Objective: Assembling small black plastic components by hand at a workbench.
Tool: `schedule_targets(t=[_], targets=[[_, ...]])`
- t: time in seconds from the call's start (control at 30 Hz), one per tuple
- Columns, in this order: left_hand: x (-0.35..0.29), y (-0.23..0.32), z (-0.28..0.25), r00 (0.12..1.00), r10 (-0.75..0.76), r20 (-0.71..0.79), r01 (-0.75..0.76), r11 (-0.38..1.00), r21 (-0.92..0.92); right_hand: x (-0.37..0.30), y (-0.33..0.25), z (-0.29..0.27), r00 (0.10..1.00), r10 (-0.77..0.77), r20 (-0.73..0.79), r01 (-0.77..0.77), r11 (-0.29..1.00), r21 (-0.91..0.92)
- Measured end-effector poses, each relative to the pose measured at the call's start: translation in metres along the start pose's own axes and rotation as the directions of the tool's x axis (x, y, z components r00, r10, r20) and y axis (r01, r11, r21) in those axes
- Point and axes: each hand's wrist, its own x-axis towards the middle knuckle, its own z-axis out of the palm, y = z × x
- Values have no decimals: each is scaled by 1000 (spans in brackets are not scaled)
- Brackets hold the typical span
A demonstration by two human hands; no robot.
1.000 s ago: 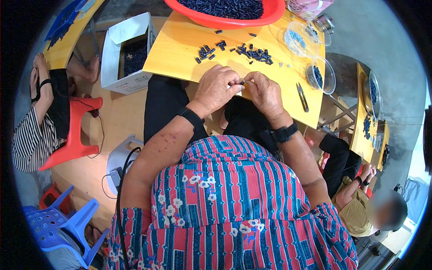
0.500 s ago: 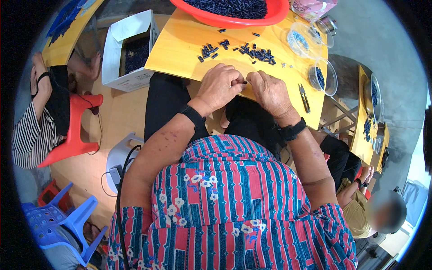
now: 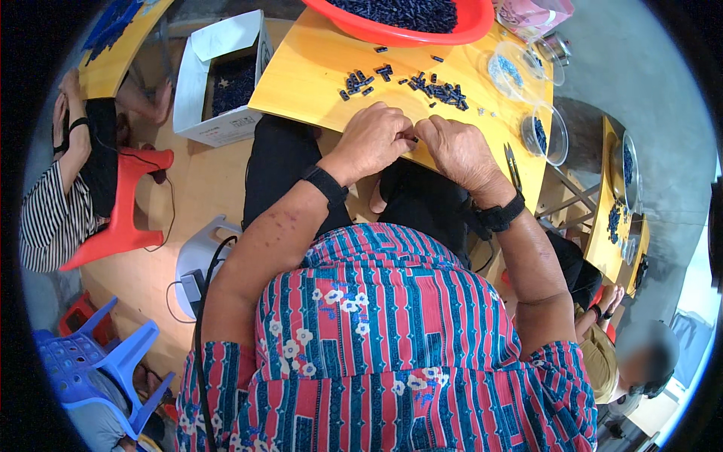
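Observation:
At the near edge of the yellow table, my left hand (image 3: 370,143) is closed in a pinch on a small dark piece (image 3: 414,139), mostly hidden by the fingers. My right hand (image 3: 458,151) meets it there, thumb and fingertips pressed together; whatever they grip is too small to make out. Beyond my hands lie two loose groups of short dark cylindrical pieces, a left group (image 3: 357,82) and a larger right group (image 3: 446,94). A pair of dark thread snips (image 3: 513,167) rests beside my right wrist.
A red basin (image 3: 399,34) heaped with dark pieces stands on the table (image 3: 309,75). At its right are clear tubs, one with blue bits (image 3: 506,71), another with dark pieces (image 3: 541,135). A white carton (image 3: 226,128) sits at the left. Other people sit on both sides.
My hands stay together at the table edge, with the right hand turned slightly and its wrist lower and further right. The view has shifted a little, so the table appears further right.

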Motion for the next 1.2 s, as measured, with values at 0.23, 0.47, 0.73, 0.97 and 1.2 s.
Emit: schedule_targets(t=[0.23,0.47,0.73,0.97,1.2], targets=[[-5,1,-1,1000,-5,-26,4,998,-57,0,5,6,996,31,-81,-13,975,221],[-7,0,-1,1000,14,-25,-15,1000,-27,0,2,1,999,23,-25,-18,981,193],[-8,2,-1,1000,0,-24,-3,994,-107,0,9,0,1000,4,21,-8,982,190],[-1,9,-5,999,-48,-5,48,995,-88,3,13,-12,1000,-7,27,2,983,185],[9,9,-6,999,-29,24,32,992,-126,6,18,-20,984,-175,15,174,983,57]])
